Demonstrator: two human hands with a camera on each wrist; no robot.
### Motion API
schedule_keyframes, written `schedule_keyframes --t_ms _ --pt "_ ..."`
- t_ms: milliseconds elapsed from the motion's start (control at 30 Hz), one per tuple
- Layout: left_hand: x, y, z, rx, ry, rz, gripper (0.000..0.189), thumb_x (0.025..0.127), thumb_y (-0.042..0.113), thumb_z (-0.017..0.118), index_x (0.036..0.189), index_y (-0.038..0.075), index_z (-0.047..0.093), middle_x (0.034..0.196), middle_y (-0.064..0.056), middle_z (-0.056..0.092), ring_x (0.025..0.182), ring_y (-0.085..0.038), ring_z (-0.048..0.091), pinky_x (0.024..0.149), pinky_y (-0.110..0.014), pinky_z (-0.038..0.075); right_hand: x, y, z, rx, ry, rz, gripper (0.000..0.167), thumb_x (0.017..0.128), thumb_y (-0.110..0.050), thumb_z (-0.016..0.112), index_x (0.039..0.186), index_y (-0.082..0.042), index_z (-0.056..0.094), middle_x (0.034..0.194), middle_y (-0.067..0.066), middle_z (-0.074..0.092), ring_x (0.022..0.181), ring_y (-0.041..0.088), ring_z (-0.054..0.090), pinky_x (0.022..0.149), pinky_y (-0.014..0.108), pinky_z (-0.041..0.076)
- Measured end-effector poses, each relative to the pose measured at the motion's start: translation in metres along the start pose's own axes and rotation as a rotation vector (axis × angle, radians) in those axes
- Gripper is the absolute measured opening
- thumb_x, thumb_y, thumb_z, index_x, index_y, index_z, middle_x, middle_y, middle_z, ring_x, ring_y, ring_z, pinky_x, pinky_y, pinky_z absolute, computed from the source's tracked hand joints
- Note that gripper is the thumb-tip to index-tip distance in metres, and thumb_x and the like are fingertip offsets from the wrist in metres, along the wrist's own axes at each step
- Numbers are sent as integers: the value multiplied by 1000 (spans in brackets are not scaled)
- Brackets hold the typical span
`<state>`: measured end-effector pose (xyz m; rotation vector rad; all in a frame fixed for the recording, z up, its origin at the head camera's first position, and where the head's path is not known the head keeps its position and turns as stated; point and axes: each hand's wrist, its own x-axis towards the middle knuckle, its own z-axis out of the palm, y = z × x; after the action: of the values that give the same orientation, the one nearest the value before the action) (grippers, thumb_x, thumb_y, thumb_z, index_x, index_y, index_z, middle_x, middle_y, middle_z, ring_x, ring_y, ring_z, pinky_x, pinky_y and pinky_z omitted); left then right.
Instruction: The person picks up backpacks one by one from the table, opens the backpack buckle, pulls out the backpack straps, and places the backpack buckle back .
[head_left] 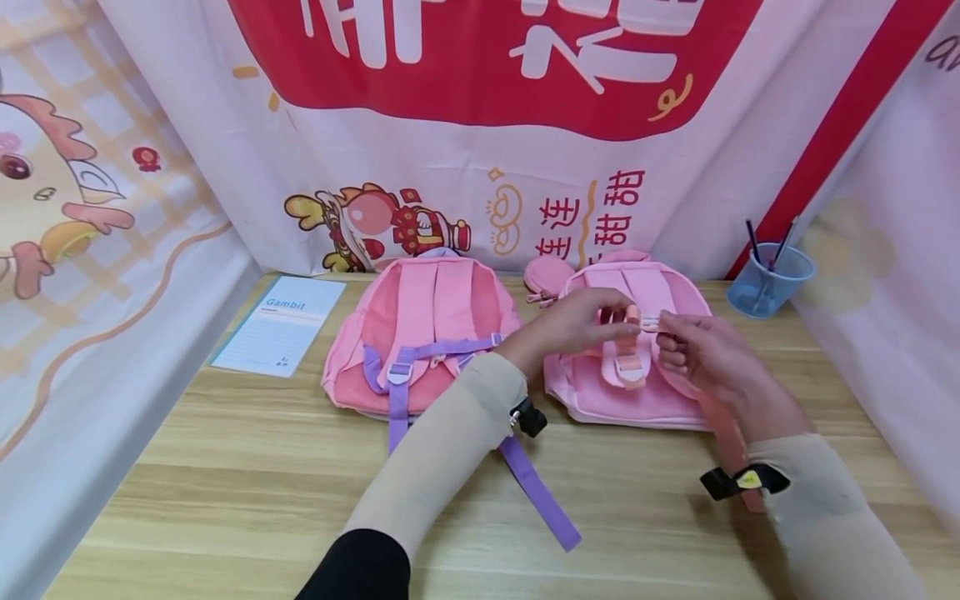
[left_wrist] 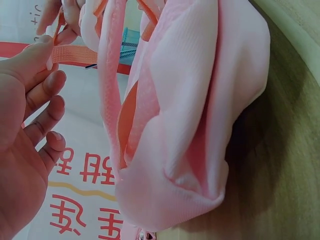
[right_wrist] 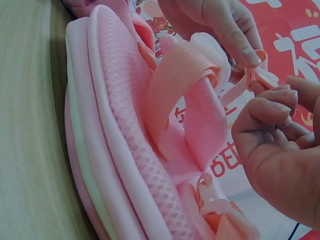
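Note:
The pink backpack (head_left: 622,404) at the right lies with its shoulder straps facing up. Above it, my left hand (head_left: 577,321) pinches an orange strap (head_left: 630,325) between thumb and fingers. My right hand (head_left: 705,354) pinches the other side of a small white buckle (head_left: 651,322) on that strap. In the right wrist view the white buckle (right_wrist: 267,77) sits between both hands' fingertips. A looped orange webbing strap (right_wrist: 167,95) runs over the padded shoulder strap. In the left wrist view the orange webbing (left_wrist: 75,54) stretches from the fingertips toward the backpack (left_wrist: 185,90).
A second pink backpack (head_left: 427,300) with purple straps (head_left: 540,492) lies to the left. Beyond it is a light blue notebook (head_left: 281,325). A blue pen cup (head_left: 768,283) stands at the back right. A round pink pouch (head_left: 547,275) lies at the right backpack's top.

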<state>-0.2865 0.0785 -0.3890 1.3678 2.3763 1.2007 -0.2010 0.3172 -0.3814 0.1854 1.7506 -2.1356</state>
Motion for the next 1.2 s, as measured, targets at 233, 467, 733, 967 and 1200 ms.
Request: schedule_keyframes --t_ms 233,467,733,967,1200 --pt "1 2 0 36 -25 1 12 104 28 75 107 18 70 102 6 69 89 -8 58 83 -20 47 -2 -3 4 -98 46 0 21 111 -30 63 100 -20 78 80 -3 57 67 12 51 62 21 48" --pt "1 0 0 -65 -77 -53 21 105 21 74 124 12 70 117 0 72 106 -10 64 101 -22 50 -3 -4 4 -76 78 13 22 111 -29 63 100 -19 79 79 -2 56 64 13 52 60 21 47" --pt "6 -3 6 -42 -80 -29 19 109 7 61 127 3 67 125 -11 72 117 -18 66 105 -18 48 -3 -5 3 -71 67 -2 25 113 -26 59 99 -18 79 78 -2 56 64 13 51 59 21 46" --pt "12 -6 12 -71 -86 -18 9 109 7 62 115 4 67 115 -10 71 106 -12 64 97 -15 48 -5 -5 3 -63 63 -17 24 112 -26 62 97 -17 79 77 -2 56 63 12 51 59 21 47" --pt "13 -8 15 -117 -81 -56 11 109 8 61 115 3 69 110 -10 74 102 -12 66 97 -18 51 -6 -5 1 -56 75 -9 22 111 -28 63 100 -17 79 78 -2 56 64 13 51 60 21 47"
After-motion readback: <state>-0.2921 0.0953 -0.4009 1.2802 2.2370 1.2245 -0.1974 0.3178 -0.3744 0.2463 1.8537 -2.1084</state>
